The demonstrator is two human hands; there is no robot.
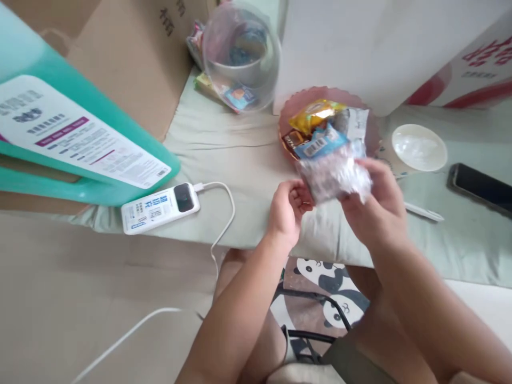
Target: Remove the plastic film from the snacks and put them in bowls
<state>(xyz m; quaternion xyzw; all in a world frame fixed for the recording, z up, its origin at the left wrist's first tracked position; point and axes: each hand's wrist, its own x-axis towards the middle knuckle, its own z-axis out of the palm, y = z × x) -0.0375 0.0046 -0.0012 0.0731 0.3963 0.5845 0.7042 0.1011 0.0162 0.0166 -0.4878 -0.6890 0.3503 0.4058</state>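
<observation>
A silvery snack packet (334, 176), blurred, is held up over the near rim of a pink scalloped plate (288, 114). My right hand (378, 208) grips its right side between thumb and fingers. At the packet's left edge is my left hand (286, 210), its fingers curled in against that edge; the exact contact is partly hidden. On the plate lie a yellow snack packet (316, 114), a blue packet (322, 143) with a barcode, a brown packet (294, 138) and a grey-white packet (356, 124).
A clear plastic tub (242, 58) stands behind, beside more snacks. To the right are a paper cup (420, 149), a white pen-like stick (424, 212) and a phone (482, 186). A green jug (88, 128) and a cabled power bank (160, 208) are left; boxes line the back.
</observation>
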